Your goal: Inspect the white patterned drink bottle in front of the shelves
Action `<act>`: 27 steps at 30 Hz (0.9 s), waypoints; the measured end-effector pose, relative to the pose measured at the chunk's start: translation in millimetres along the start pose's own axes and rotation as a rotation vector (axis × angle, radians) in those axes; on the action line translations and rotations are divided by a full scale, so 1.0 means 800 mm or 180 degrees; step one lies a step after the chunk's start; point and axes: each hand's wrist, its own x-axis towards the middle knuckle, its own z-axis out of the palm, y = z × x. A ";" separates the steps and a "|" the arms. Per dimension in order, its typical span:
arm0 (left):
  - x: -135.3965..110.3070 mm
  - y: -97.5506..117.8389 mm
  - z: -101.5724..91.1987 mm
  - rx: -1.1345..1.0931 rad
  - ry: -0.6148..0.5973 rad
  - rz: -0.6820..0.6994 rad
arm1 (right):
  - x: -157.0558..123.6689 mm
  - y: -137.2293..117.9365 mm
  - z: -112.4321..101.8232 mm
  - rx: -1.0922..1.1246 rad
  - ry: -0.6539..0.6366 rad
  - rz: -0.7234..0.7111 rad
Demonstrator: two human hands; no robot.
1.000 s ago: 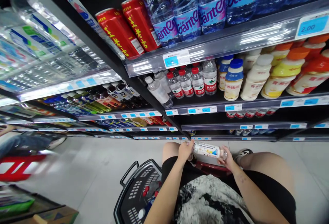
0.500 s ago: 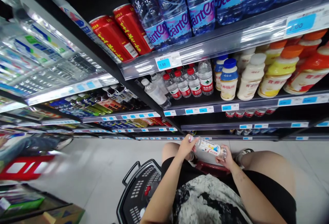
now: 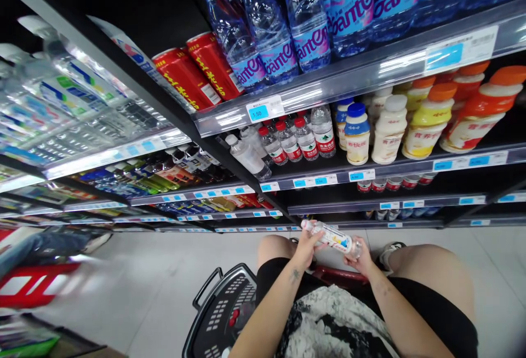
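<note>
A clear plastic bottle (image 3: 337, 239) with a white, blue and yellow label lies tilted across my lap, its pale cap toward the upper left. My left hand (image 3: 307, 247) is closed round the bottle near its neck, below the cap. Its base end rests in the fingers of my right hand (image 3: 361, 256), which are wrapped round it. Part of the label shows between the two hands. Beyond them stand the low shelves, with small red-capped water bottles (image 3: 305, 140) on one of them.
A black shopping basket (image 3: 222, 308) with red-topped items stands at my left. Ahead, shelves hold red cans (image 3: 187, 78), large blue water bottles (image 3: 308, 34) and milk drink bottles (image 3: 386, 130). At far left, a person's leg (image 3: 53, 245) shows near a red object (image 3: 36, 284).
My left hand has shifted from the cap down to the bottle's neck, and the bottle has turned a little. The view has tilted slightly, so the shelves sit differently in frame.
</note>
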 end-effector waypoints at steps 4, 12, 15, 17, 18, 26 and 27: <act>0.004 0.004 0.016 0.0885 -0.0002 0.0651 | -0.010 -0.006 0.016 0.0342 -0.0022 0.0327; 0.022 0.061 0.062 0.2298 0.0004 0.2857 | -0.012 -0.014 0.019 0.0394 -0.0035 -0.0100; 0.016 0.081 0.080 0.2461 -0.0206 0.3229 | -0.013 -0.021 0.027 0.0557 -0.0024 -0.0192; 0.004 0.092 0.093 0.2202 -0.0072 0.3120 | -0.019 -0.030 0.036 0.0895 -0.0259 -0.0279; -0.003 0.096 0.099 0.1951 0.0035 0.2909 | -0.024 -0.035 0.039 0.1072 -0.0389 -0.0303; -0.037 0.095 0.124 0.1341 0.0084 0.1595 | -0.081 -0.043 0.028 0.0254 -0.1495 0.0328; -0.037 0.093 0.125 0.1414 0.0132 0.1536 | -0.084 -0.038 0.026 0.0197 -0.1604 0.0291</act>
